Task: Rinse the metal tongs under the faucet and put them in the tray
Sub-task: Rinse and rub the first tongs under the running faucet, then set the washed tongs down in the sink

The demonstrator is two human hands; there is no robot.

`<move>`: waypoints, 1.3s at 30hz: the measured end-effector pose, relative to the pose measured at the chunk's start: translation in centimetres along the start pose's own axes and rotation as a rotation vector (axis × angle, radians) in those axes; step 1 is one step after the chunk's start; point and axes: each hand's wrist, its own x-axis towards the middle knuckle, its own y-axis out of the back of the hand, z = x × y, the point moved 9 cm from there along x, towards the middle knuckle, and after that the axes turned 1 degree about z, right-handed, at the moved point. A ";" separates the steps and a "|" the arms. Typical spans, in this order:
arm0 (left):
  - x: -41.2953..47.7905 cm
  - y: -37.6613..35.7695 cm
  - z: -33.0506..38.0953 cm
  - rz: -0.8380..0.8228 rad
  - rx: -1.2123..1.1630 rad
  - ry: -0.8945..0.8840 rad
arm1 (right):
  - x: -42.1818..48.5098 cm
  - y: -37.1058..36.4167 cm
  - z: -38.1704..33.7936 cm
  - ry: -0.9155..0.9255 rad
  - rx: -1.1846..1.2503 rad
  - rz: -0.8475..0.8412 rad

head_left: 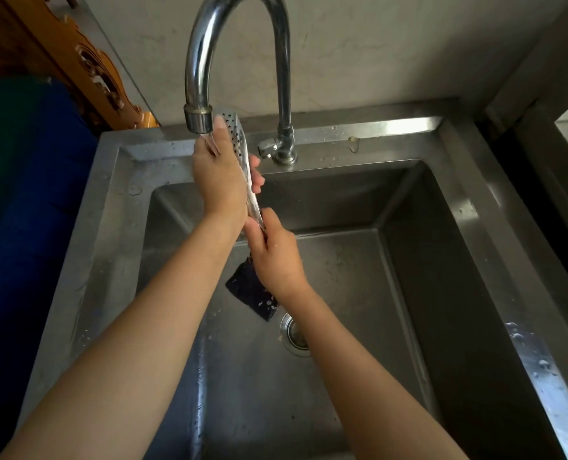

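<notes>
The metal tongs (237,141) have a perforated blade that points up, right beside the faucet spout (198,118). A thin stream of water falls from the spout onto my left hand (217,175), which wraps around the tongs' upper part. My right hand (276,257) grips the lower handle end over the sink basin. Both hands hide much of the tongs. No tray is in view.
A dark sponge (252,292) lies in the steel sink (468,207) near the drain (296,336). The faucet base and its lever (277,149) stand on the back rim. Carved wooden furniture (86,64) and blue-green fabric (20,180) are at the left.
</notes>
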 end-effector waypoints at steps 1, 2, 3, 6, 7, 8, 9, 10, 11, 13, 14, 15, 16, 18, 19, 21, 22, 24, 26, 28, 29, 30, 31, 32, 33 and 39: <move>-0.2 0.1 0.6 -0.007 0.046 -0.066 | 0.0 0.1 0.1 -0.016 0.006 -0.003; -0.4 0.3 0.9 -0.017 0.080 -0.116 | 0.0 0.2 0.2 -0.023 0.003 -0.008; -0.8 0.5 1.2 -0.026 0.095 -0.149 | -0.1 0.3 0.2 -0.027 -0.004 -0.015; -1.4 1.5 1.0 -0.034 0.064 -0.141 | -0.4 0.4 0.6 -0.026 -0.018 -0.063; -1.5 1.8 0.6 -0.039 0.031 -0.102 | -0.5 0.5 0.7 -0.020 -0.026 -0.079; -1.6 1.9 0.2 -0.055 -0.018 -0.047 | -0.6 0.6 0.6 -0.012 -0.037 -0.089; -1.8 1.7 -0.2 -0.085 -0.083 0.019 | -0.6 0.7 0.5 -0.003 -0.048 -0.090; -2.2 1.3 -0.7 -0.132 -0.160 0.085 | -0.5 0.9 0.5 0.001 -0.054 -0.081; -2.6 0.5 -1.1 -0.197 -0.233 0.141 | -0.5 1.2 0.4 -0.003 -0.047 -0.063; -3.9 -1.2 -1.6 -0.345 -0.308 0.216 | -0.3 1.7 0.4 -0.029 0.000 -0.036; -4.5 -1.9 -1.9 -0.405 -0.318 0.243 | -0.3 1.9 0.5 -0.046 0.020 -0.037; -5.0 -2.4 -2.2 -0.449 -0.320 0.261 | -0.3 2.1 0.6 -0.060 0.027 -0.043; -5.5 -2.7 -2.5 -0.480 -0.315 0.274 | -0.4 2.3 0.7 -0.069 0.021 -0.052; -5.9 -3.3 -2.9 -0.512 -0.297 0.282 | -0.9 3.0 1.0 -0.083 0.013 -0.067; -6.1 -3.5 -3.2 -0.510 -0.290 0.272 | -1.2 3.6 1.2 -0.097 0.018 -0.069; -6.3 -4.1 -4.0 -0.490 -0.265 0.252 | -1.9 5.0 1.8 -0.136 -0.019 -0.094; -6.6 -4.5 -4.7 -0.485 -0.244 0.249 | -2.3 5.8 2.3 -0.141 -0.082 -0.118; -7.4 -5.4 -6.3 -0.483 -0.179 0.259 | -3.3 8.7 3.3 -0.110 -0.274 -0.136; -8.4 -5.9 -8.6 -0.458 -0.045 0.283 | -4.5 12.8 4.7 -0.084 -0.530 -0.100; -9.9 -6.7 -11.6 -0.447 0.150 0.313 | -6.0 17.4 6.2 -0.083 -0.805 -0.037; -10.9 -7.2 -13.3 -0.458 0.275 0.328 | -6.9 19.5 7.0 -0.106 -0.904 -0.010; -11.9 -7.6 -15.2 -0.475 0.400 0.360 | -7.7 21.4 7.7 -0.137 -0.962 0.006; -13.1 -7.9 -17.1 -0.497 0.493 0.416 | -8.5 22.9 8.4 -0.168 -0.998 0.012; -14.4 -8.3 -19.0 -0.528 0.550 0.484 | -9.3 24.1 9.1 -0.190 -1.033 0.005; -15.6 -8.6 -20.7 -0.563 0.599 0.539 | -10.0 25.0 9.7 -0.205 -1.074 -0.011; -21.0 -11.2 -26.8 -0.721 0.966 0.461 | -12.2 27.3 11.9 -0.200 -1.194 -0.109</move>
